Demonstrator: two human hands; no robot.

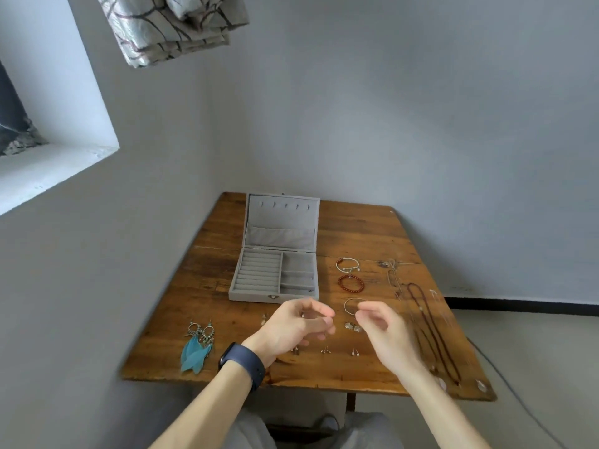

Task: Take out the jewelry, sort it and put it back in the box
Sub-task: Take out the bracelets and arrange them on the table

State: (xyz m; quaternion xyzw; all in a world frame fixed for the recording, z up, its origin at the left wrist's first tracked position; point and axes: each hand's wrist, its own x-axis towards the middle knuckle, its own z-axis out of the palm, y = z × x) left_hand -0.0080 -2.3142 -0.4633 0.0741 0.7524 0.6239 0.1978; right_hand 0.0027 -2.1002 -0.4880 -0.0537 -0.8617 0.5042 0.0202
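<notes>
Head view: grey velvet jewellery box [274, 273] open on the brown wooden table [356, 228], lid propped up, compartments bare, apparently emptied for sorting. Laid out by kind: blue feather earrings [196, 346] at left, small stud earrings [325, 350] near the front, red bead bracelet [351, 283] just beside the box, long dark necklaces [431, 332] stretched straight at right, probably against tangling. Left hand [299, 325] and right hand [381, 328] raised over the middle, fingers curled toward thumbs. Too blurred to tell whether pinching anything.
</notes>
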